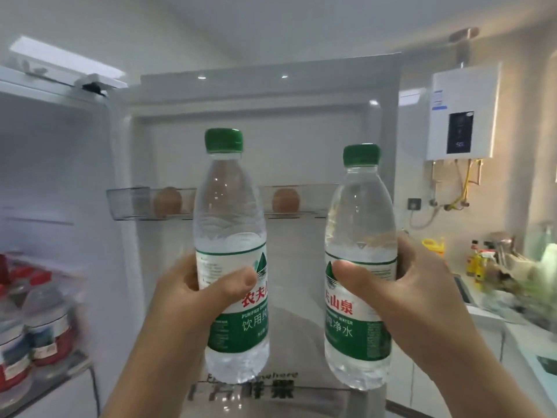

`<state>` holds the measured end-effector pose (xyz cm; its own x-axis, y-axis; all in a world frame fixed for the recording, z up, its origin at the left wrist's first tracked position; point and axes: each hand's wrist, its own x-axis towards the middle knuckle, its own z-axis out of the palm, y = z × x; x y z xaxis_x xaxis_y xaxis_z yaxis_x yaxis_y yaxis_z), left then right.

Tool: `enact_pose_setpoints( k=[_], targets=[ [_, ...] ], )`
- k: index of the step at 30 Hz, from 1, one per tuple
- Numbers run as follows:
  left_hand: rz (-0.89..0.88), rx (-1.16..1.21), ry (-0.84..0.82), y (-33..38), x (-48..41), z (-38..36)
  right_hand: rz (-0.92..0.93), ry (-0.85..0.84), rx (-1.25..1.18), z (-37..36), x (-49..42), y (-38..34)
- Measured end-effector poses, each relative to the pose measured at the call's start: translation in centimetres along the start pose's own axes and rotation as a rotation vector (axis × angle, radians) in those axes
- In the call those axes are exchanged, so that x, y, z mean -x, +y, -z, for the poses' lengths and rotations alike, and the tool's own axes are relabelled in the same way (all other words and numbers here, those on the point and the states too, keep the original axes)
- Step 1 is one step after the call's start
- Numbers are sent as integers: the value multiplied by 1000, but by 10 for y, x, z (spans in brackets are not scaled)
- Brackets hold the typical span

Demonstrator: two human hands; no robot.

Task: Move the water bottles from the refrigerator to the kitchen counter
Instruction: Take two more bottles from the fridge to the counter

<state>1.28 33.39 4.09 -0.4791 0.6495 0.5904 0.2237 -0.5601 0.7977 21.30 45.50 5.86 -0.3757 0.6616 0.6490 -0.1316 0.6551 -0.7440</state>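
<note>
Left grip (187, 297) clasps left bottle (230, 212), right grip (422, 297) right bottle (360, 212), upright, gap between.

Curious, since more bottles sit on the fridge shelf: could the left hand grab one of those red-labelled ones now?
Probably not. The left hand grips a green-capped bottle, so it has no free fingers. The red-labelled bottles stand low to its left with nothing visible between, so reach looks fine.

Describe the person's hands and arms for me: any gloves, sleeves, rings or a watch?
Nothing is worn. The left hand and right hand are bare: no gloves, and no rings on the fingers that show. The forearms are bare too, with no sleeve, watch or bracelet as far as the picture reaches.
</note>
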Motion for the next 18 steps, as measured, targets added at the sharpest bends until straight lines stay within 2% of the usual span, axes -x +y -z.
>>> enact_pose_setpoints(
  k=[6,13,18],
  targets=[
    [55,76,-205,-29,-11,-123,-54,195,139,108,15,19],
    [143,230,-364,-66,-14,-274,-162,438,335,230,45,38],
    [162,284,-419,-109,-16,-371,-208,550,442,301,56,68]
  ],
)
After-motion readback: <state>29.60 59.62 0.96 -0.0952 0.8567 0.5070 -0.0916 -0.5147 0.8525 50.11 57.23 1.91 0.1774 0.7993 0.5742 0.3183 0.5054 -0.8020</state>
